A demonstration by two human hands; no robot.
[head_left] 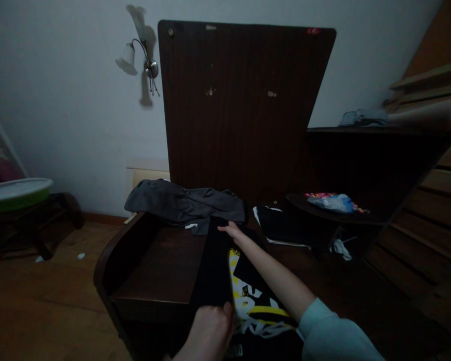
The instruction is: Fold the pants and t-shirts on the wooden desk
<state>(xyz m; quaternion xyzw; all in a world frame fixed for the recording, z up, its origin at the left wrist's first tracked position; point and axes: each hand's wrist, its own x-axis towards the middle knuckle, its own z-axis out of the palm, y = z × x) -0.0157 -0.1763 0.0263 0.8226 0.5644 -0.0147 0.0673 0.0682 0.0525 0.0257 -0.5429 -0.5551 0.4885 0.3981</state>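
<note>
A black shirt [212,273] with a yellow and white print lies over the dark wooden desk, one side of it folded inward. Near the bottom of the view, my left hand [211,325] is closed on the shirt's near part. My right hand [232,231], its arm stretched forward across the print, pinches the far end of the same shirt. Just beyond my right hand rests a crumpled dark grey garment [184,203]. The shirt's lowest part runs out of view, and dim light hides its outline on the right.
The desk [161,271] has a raised curved left side and a tall back panel [240,100]. Right of the shirt lies a folded black cloth [281,225]. A shelf holds a plastic bag [332,203]. At left, a green basin [18,194] sits on a low stool.
</note>
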